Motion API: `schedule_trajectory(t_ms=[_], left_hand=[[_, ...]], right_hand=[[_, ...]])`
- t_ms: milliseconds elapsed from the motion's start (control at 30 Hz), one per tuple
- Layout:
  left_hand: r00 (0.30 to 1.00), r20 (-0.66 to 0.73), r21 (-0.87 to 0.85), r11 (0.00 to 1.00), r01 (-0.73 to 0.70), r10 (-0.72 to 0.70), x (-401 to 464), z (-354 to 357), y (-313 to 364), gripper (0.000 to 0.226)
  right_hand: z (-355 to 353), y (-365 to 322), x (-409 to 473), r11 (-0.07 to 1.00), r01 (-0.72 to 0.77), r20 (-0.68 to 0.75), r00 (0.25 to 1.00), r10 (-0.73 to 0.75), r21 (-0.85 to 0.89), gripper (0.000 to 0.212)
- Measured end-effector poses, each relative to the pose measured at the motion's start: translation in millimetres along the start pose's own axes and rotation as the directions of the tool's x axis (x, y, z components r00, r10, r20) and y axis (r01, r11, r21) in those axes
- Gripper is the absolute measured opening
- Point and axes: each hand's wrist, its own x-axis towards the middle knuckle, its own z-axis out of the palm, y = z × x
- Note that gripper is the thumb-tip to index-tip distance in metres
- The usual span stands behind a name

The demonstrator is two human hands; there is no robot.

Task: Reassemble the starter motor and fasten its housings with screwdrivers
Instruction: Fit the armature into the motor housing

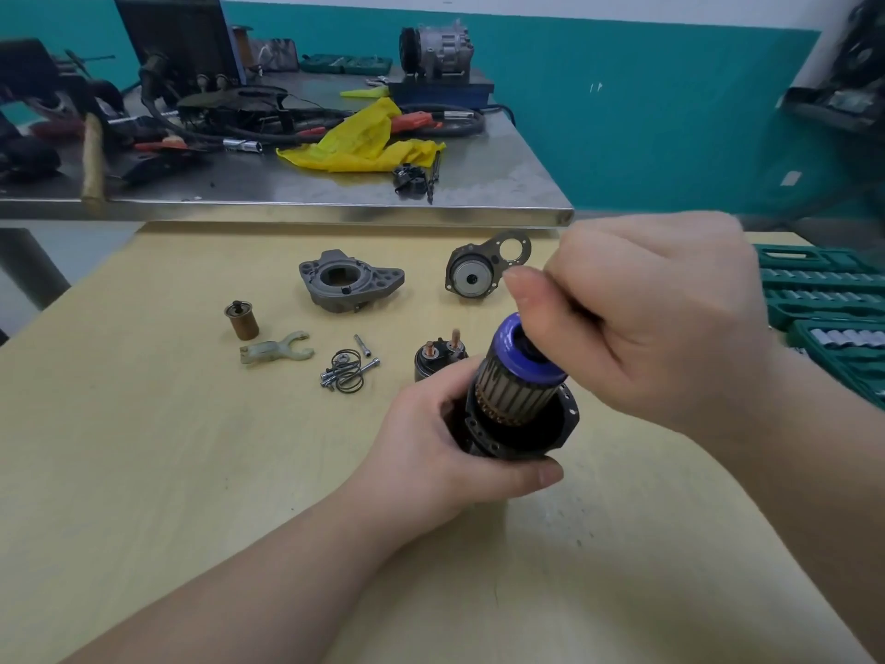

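Note:
My left hand grips the black motor housing, held tilted above the wooden table. The armature, with a blue ring at its top, sits partly inside that housing. My right hand closes on the armature's upper end, fingers hiding the shaft. On the table lie the grey drive-end housing, an end plate with gear unit, the solenoid just behind my left hand, a brass plunger, a fork lever, and loose screws with a spring.
A wooden table carries the parts. A green socket set lies at the right edge. Behind stands a steel bench with a yellow rag, a hammer, cables, tools and a compressor.

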Motion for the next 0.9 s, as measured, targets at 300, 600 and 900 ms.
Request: schedule_trajectory(t_ms=[300, 600, 900], left_hand=[[1.000, 0.022, -0.035, 0.999, -0.018, 0.019, 0.5, -0.5, 0.2, 0.049], [0.999, 0.032, -0.027, 0.999, -0.020, 0.020, 3.8, -1.1, -2.3, 0.046], [0.999, 0.027, -0.002, 0.999, -0.040, 0.040, 1.0, -0.6, -1.9, 0.046]], right_hand=[[11.6, -1.8, -13.0, 1.000, 0.021, 0.016, 1.000, -0.021, 0.009, 0.046], [1.6, 6.1, -11.3, 1.000, 0.014, -0.002, 1.000, -0.014, -0.015, 0.046], [13.6, 0.9, -20.4, 0.998, 0.065, 0.035, 0.997, -0.065, -0.008, 0.049]])
